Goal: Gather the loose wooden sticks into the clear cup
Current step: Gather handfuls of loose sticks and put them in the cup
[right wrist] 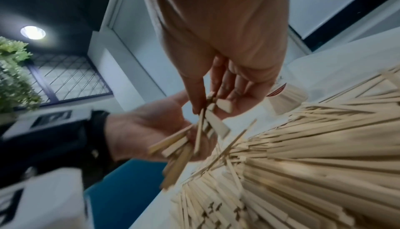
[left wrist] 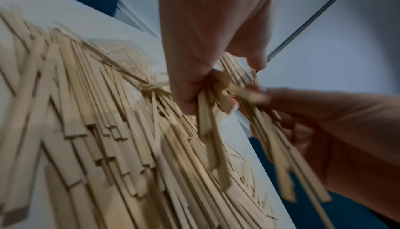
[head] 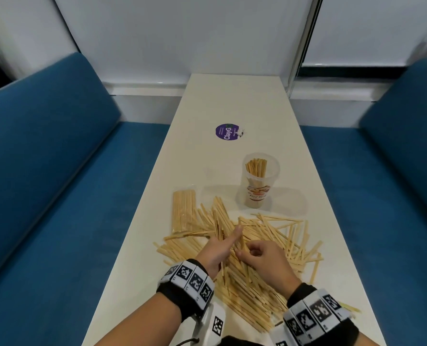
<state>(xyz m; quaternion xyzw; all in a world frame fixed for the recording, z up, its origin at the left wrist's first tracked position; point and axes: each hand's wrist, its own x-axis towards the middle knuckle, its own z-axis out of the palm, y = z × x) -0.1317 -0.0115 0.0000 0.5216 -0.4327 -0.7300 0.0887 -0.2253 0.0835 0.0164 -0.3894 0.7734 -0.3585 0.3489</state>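
Note:
A big heap of loose wooden sticks [head: 262, 245] covers the near part of the white table [head: 232, 103]. Beyond it stands the clear cup [head: 261, 181], upright, with several sticks standing inside. Above the heap, my left hand [head: 228, 242] grips a small bundle of sticks [right wrist: 173, 147] in its curled fingers. My right hand [head: 243, 252], close beside it, pinches a few sticks [right wrist: 207, 113] between thumb and fingers, right against the left hand's bundle. In the left wrist view the left hand [left wrist: 194, 99] curls round sticks, and the right hand [left wrist: 324, 121] holds others.
A flat packet of sticks in clear wrap [head: 183, 211] lies at the heap's far left. A round purple sticker [head: 226, 131] sits farther up the table. Blue sofa benches [head: 45, 171] run along both sides of the narrow table.

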